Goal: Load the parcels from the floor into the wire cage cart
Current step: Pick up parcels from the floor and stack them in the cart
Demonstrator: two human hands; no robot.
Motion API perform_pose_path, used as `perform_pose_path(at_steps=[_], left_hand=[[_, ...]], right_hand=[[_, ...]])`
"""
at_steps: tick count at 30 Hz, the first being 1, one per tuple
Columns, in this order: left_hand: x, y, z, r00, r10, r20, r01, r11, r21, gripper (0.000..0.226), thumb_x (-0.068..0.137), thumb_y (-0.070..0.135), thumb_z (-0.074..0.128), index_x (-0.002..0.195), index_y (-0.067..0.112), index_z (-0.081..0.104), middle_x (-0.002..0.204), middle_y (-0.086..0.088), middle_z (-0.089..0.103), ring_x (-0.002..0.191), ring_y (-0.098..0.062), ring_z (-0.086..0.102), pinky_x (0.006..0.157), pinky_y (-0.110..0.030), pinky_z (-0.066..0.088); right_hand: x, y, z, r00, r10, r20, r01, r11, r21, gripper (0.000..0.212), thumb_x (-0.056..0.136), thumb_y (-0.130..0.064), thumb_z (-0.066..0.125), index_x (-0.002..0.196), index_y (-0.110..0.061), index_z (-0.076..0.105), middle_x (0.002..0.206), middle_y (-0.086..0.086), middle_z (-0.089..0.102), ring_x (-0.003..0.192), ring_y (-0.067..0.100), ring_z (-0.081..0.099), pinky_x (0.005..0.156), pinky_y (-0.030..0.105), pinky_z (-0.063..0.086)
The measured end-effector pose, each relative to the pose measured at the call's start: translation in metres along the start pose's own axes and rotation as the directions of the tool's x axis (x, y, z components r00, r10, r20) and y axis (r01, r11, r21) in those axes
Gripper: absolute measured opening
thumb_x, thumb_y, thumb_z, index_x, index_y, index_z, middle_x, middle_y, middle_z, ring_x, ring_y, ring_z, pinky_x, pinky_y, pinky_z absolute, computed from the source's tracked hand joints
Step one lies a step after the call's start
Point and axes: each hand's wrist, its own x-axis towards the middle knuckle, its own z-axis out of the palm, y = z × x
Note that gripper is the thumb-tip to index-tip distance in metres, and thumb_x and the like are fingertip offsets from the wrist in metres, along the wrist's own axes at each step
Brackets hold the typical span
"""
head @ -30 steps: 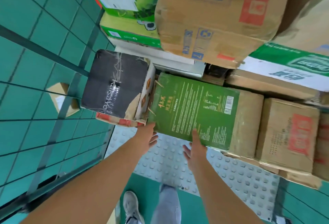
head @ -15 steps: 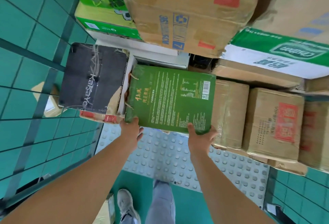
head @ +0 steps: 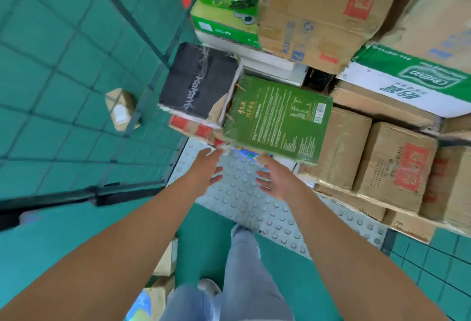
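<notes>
Green box (head: 277,119): flat, gold text, barcode label, tilted atop stack in cart, beside black box (head: 197,81). Left hand (head: 205,171) and right hand (head: 276,179): fingers spread, empty, just below it. One small parcel (head: 121,108) on floor.

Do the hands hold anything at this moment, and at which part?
Nothing is held: left hand and right hand are open, just below the green box.

A flat green printed carton (head: 277,119) lies tilted among stacked brown cardboard parcels (head: 397,165) inside the wire cage cart (head: 142,114).
</notes>
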Motion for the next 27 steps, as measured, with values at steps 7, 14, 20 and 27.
perform_pose_path(at_steps=[7,14,20,27], left_hand=[[-0.12,-0.064,-0.119,0.985,0.146,-0.096,-0.167,0.947,-0.274,0.026,0.102,0.045,0.059,0.123,0.029,0.057,0.125,0.003,0.06,0.109,-0.019,0.064,0.088,-0.033,0.052],[-0.236,-0.204,-0.223,0.956,0.132,-0.261,-0.258,0.804,-0.535,0.031,0.101,0.048,0.058,0.123,0.025,0.062,0.123,0.002,0.065,0.103,-0.018,0.065,0.08,-0.031,0.052],[-0.313,-0.336,-0.276,0.904,0.075,-0.421,-0.379,0.596,-0.708,0.042,0.099,0.049,0.063,0.129,0.02,0.064,0.128,-0.001,0.068,0.115,-0.023,0.067,0.104,-0.042,0.053],[-0.368,-0.445,-0.31,0.843,-0.026,-0.537,-0.482,0.405,-0.777,0.042,0.098,0.054,0.062,0.124,0.022,0.067,0.124,0.0,0.07,0.113,-0.021,0.069,0.098,-0.039,0.056]], right_hand=[[-0.108,0.045,0.117,0.948,-0.16,0.275,0.255,0.9,-0.354,0.054,0.098,-0.062,0.054,0.132,-0.021,0.056,0.125,0.003,0.064,0.11,0.02,0.06,0.094,0.035,0.046],[-0.193,0.157,0.209,0.886,-0.14,0.442,0.41,0.68,-0.608,0.06,0.097,-0.064,0.052,0.136,-0.018,0.057,0.132,0.001,0.061,0.126,0.022,0.056,0.101,0.038,0.046],[-0.25,0.279,0.268,0.848,-0.054,0.527,0.476,0.513,-0.714,0.047,0.099,-0.06,0.053,0.122,-0.02,0.062,0.128,0.003,0.063,0.12,0.023,0.058,0.1,0.038,0.047],[-0.291,0.392,0.315,0.784,-0.008,0.621,0.591,0.319,-0.741,0.043,0.099,-0.059,0.053,0.118,-0.022,0.064,0.122,0.001,0.066,0.114,0.017,0.061,0.108,0.043,0.048]])
